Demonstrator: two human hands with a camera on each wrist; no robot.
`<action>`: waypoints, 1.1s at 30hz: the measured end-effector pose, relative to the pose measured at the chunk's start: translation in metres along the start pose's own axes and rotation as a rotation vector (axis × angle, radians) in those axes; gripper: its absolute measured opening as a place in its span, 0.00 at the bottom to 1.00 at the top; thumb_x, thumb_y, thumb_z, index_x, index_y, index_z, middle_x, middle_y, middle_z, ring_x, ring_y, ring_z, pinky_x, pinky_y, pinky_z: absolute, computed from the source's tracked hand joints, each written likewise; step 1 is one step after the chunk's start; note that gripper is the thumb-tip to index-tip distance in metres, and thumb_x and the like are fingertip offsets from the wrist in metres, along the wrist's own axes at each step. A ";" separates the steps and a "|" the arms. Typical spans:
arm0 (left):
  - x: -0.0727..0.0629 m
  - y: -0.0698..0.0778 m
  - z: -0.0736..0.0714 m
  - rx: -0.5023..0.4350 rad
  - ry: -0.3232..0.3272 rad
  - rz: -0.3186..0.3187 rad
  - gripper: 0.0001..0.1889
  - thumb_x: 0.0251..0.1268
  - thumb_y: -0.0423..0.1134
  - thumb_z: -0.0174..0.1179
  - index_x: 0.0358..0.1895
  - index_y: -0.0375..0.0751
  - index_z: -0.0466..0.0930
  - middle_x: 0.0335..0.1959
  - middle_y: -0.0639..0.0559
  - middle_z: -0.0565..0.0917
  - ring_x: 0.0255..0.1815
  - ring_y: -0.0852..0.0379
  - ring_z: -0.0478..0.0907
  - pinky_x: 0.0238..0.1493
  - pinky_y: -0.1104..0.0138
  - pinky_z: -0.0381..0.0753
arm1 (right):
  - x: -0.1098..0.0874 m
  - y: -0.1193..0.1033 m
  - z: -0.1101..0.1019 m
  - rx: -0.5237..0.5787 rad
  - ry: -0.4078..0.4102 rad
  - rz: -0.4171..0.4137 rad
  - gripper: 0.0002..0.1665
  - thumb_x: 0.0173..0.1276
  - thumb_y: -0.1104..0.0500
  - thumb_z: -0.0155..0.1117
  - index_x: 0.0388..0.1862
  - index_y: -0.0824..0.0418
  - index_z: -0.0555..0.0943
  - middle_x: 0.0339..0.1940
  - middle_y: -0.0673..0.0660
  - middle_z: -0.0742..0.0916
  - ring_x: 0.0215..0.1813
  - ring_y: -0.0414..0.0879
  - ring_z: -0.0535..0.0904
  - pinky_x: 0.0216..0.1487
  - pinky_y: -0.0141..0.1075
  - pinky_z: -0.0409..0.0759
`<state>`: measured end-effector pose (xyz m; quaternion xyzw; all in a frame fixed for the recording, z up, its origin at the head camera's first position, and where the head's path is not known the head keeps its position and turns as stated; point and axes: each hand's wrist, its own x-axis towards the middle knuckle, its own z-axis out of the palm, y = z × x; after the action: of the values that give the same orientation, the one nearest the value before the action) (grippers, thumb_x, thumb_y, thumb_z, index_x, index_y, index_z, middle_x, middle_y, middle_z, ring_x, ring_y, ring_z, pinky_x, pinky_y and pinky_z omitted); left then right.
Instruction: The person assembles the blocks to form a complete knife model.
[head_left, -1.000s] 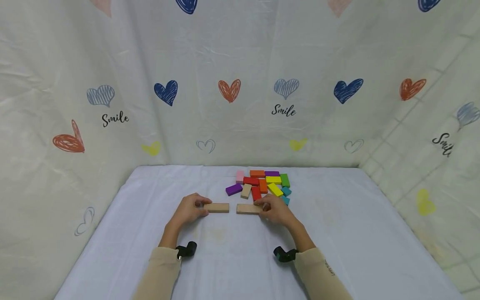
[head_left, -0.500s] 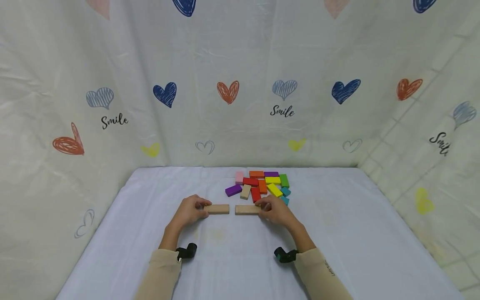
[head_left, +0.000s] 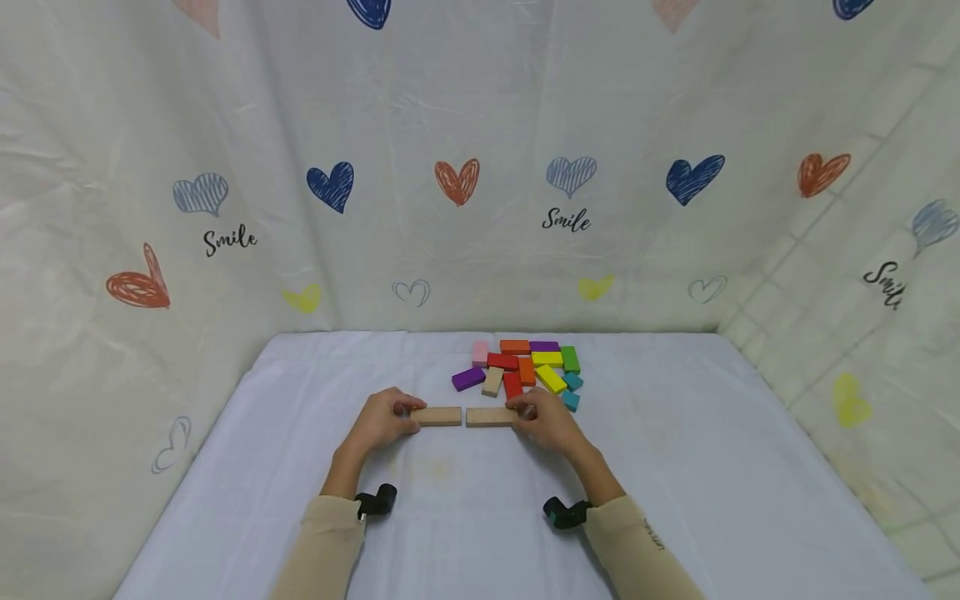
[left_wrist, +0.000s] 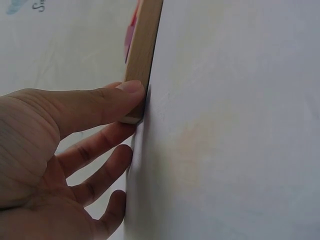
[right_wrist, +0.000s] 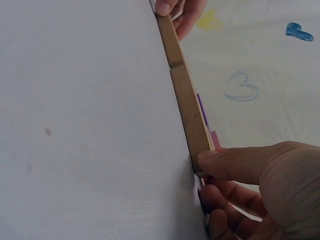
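Two plain wooden blocks lie end to end on the white cloth, a narrow gap between them in the head view. My left hand (head_left: 384,418) pinches the outer end of the left wooden block (head_left: 441,416), thumb on the near side in the left wrist view. My right hand (head_left: 551,421) grips the outer end of the right wooden block (head_left: 489,417) the same way. Just beyond the blocks lie a red block (head_left: 512,384), a small wooden block (head_left: 492,382) and a purple block (head_left: 468,379). Part of the right block's end is hidden by my fingers.
Several coloured blocks sit in a loose cluster behind my right hand, among them a yellow block (head_left: 551,379), a green block (head_left: 570,359) and a teal block (head_left: 571,402). A white curtain (head_left: 495,258) printed with hearts hangs behind the table (head_left: 675,467).
The right wooden block has slid left in my right hand, and the left one slightly right, so the gap between them has narrowed. Both hands keep their grip.
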<state>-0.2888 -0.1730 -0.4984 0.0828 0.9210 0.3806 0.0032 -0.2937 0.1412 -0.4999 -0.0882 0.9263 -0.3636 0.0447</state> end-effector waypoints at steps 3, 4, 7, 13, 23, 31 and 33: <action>0.000 0.001 0.001 0.003 0.004 0.011 0.17 0.50 0.30 0.77 0.45 0.47 0.92 0.38 0.50 0.85 0.40 0.55 0.74 0.42 0.64 0.71 | -0.001 -0.001 0.002 -0.004 0.003 -0.002 0.17 0.63 0.63 0.75 0.52 0.52 0.89 0.41 0.51 0.84 0.40 0.45 0.77 0.41 0.33 0.83; -0.001 0.001 0.001 0.005 0.004 0.013 0.17 0.50 0.30 0.77 0.45 0.46 0.92 0.38 0.50 0.85 0.40 0.54 0.74 0.42 0.64 0.71 | -0.001 -0.002 0.002 -0.005 0.001 -0.007 0.17 0.63 0.63 0.75 0.52 0.52 0.89 0.41 0.51 0.83 0.40 0.45 0.77 0.40 0.34 0.83; -0.001 0.002 0.002 0.006 0.004 0.017 0.17 0.50 0.29 0.77 0.45 0.46 0.92 0.37 0.50 0.84 0.39 0.54 0.74 0.42 0.64 0.70 | -0.001 -0.003 0.003 -0.005 0.002 -0.010 0.17 0.64 0.63 0.75 0.52 0.52 0.89 0.41 0.51 0.83 0.40 0.45 0.77 0.41 0.34 0.84; -0.001 0.003 0.002 0.003 0.003 0.009 0.17 0.49 0.29 0.77 0.45 0.46 0.92 0.37 0.50 0.84 0.40 0.53 0.73 0.42 0.63 0.71 | -0.002 -0.004 0.004 -0.018 0.003 -0.009 0.17 0.65 0.63 0.74 0.52 0.52 0.89 0.41 0.50 0.83 0.41 0.45 0.77 0.42 0.35 0.83; 0.000 0.003 0.002 0.016 -0.010 0.001 0.17 0.50 0.30 0.77 0.46 0.46 0.92 0.37 0.51 0.84 0.40 0.53 0.73 0.43 0.63 0.70 | -0.003 -0.005 0.005 -0.027 0.004 -0.009 0.17 0.65 0.62 0.74 0.53 0.51 0.89 0.40 0.50 0.83 0.41 0.45 0.77 0.42 0.35 0.83; 0.001 0.003 0.002 0.017 -0.008 -0.005 0.17 0.50 0.30 0.77 0.45 0.48 0.92 0.38 0.51 0.84 0.41 0.53 0.74 0.43 0.63 0.71 | -0.003 -0.006 0.004 0.001 -0.004 0.016 0.19 0.65 0.62 0.74 0.55 0.52 0.87 0.39 0.51 0.84 0.41 0.45 0.77 0.45 0.36 0.84; 0.001 0.003 0.002 0.017 -0.011 -0.006 0.17 0.50 0.30 0.77 0.46 0.48 0.92 0.39 0.50 0.85 0.42 0.52 0.74 0.44 0.62 0.72 | -0.003 -0.006 0.003 0.014 -0.005 0.028 0.20 0.65 0.62 0.74 0.56 0.53 0.87 0.38 0.51 0.84 0.41 0.45 0.77 0.46 0.36 0.83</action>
<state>-0.2887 -0.1695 -0.4972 0.0823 0.9244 0.3722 0.0084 -0.2893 0.1358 -0.4981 -0.0757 0.9247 -0.3693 0.0529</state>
